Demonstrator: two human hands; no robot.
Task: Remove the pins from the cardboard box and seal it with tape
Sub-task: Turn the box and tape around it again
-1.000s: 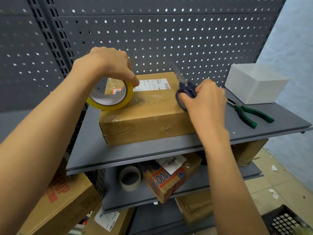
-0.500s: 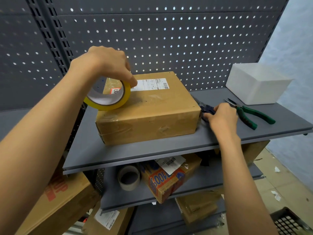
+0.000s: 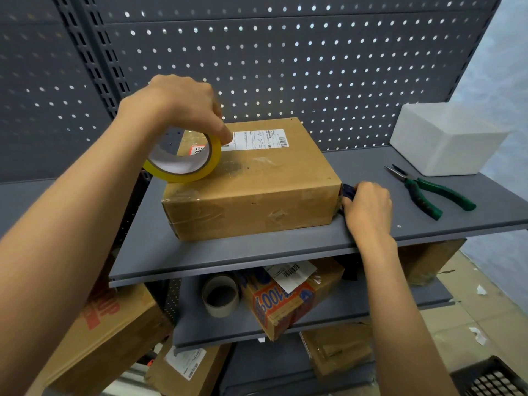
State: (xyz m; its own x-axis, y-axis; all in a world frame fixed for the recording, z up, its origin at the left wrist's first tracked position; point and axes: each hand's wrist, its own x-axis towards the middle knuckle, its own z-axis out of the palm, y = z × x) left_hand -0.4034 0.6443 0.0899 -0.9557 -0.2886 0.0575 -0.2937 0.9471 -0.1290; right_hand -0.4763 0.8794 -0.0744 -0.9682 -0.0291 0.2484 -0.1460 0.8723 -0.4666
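Left hand [image 3: 174, 105]: fingers grasping tape roll [image 3: 183, 158] on cardboard box [image 3: 251, 190]
Right hand [image 3: 367, 208]: fingers curled around dark scissors [image 3: 348, 191] at box's right end

I read "100" in blue digits, upside down, on the orange-printed carton [image 3: 281, 305] on the lower shelf. The cardboard box [image 3: 257, 178] carries a white shipping label [image 3: 255, 140] with a barcode, its print too small for me to read.
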